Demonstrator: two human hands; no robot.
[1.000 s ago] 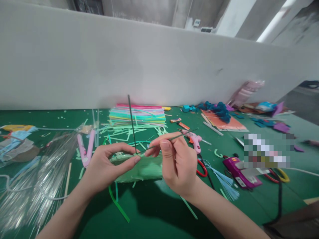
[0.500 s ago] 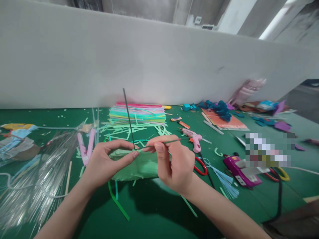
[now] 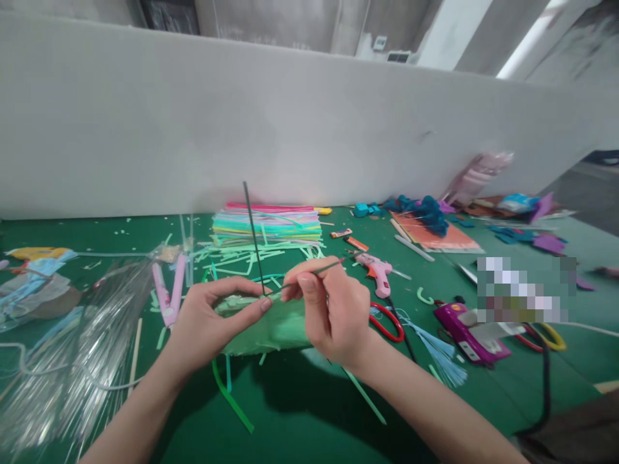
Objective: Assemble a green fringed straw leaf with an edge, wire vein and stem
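Note:
A light-green, translucent piece (image 3: 285, 325), looking like a wrapped bundle, is between my hands above the table. My left hand (image 3: 207, 319) pinches its upper edge between thumb and fingers. At those fingertips stands a thin dark wire (image 3: 253, 232), nearly upright. My right hand (image 3: 333, 306) is closed in a pinch on a dark wire length (image 3: 316, 270), which slants up to the right past the knuckles. Whether both lengths are one bent wire I cannot tell. Part of the green piece is hidden behind my fingers.
Behind the hands lies a stack of coloured strips (image 3: 268, 224). A pink glue gun (image 3: 380, 270), red-handled scissors (image 3: 389, 325) and a purple device (image 3: 467, 332) lie right. Clear strands (image 3: 82, 348) and a pink clip-like tool (image 3: 169, 293) lie left on the green table (image 3: 294, 425).
My right hand has shifted slightly left and up, and its wire length slants more steeply. The upright wire's top sits slightly lower. My left hand keeps its pinch.

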